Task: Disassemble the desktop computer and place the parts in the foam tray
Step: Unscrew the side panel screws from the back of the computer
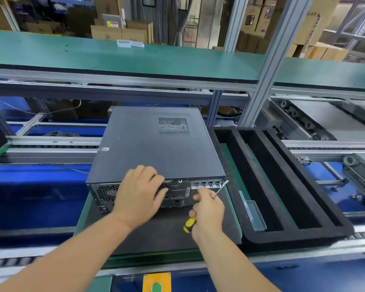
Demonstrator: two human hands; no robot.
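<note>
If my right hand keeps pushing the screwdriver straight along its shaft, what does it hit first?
Probably the computer case: the right hand aims the screwdriver at the rear panel's upper right corner, its tip about there already. Depth is unclear, so it may just pass the edge.

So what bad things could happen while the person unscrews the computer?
The screwdriver tip sits at the back corner of the computer; held at a slant in the right hand, it might slip off the screw and scratch the panel. A loosened screw could drop and roll off the mat. The left hand only rests on the case, so it might shift.
</note>
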